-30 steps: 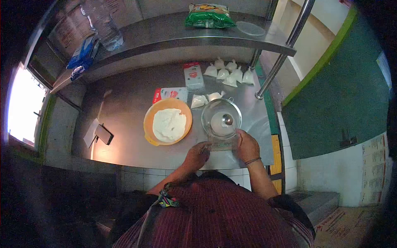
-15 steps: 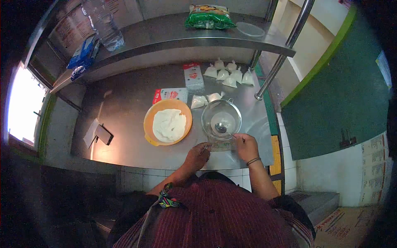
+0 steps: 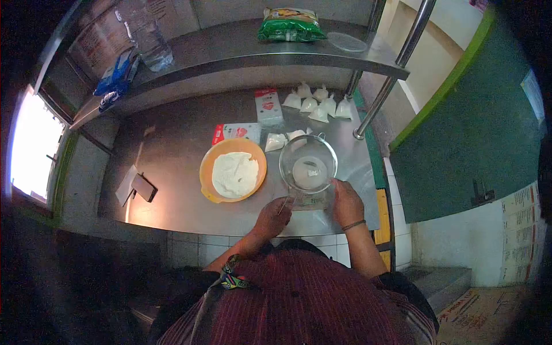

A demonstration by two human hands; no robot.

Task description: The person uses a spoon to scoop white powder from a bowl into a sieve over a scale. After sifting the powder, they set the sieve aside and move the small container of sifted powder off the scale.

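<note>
A clear glass bowl (image 3: 307, 150) stands on a small scale (image 3: 309, 201) at the front of the steel counter (image 3: 172, 149). A little white powder lies in the bowl's bottom. My left hand (image 3: 273, 217) is at the scale's left corner with its fingers curled, and a thin pale sliver shows at the fingertips. My right hand (image 3: 347, 202) rests against the scale's right side, fingers toward the bowl's rim. No spoon shows in the bowl. An orange bowl of white flour (image 3: 233, 170) sits just left of the glass bowl.
Several small knotted bags of white powder (image 3: 318, 103) lie at the back right, two more (image 3: 282, 140) behind the bowls. A red-and-white carton (image 3: 268, 106) and packet (image 3: 236, 131) lie nearby, a phone (image 3: 144, 186) at left. A shelf (image 3: 241, 49) holds a green packet (image 3: 291, 24), a lid and a bottle. A steel post (image 3: 384, 86) stands at right.
The spoon that lay in the glass bowl is gone from it, leaving a bit of white powder. My right hand has drawn back to the scale's right side.
</note>
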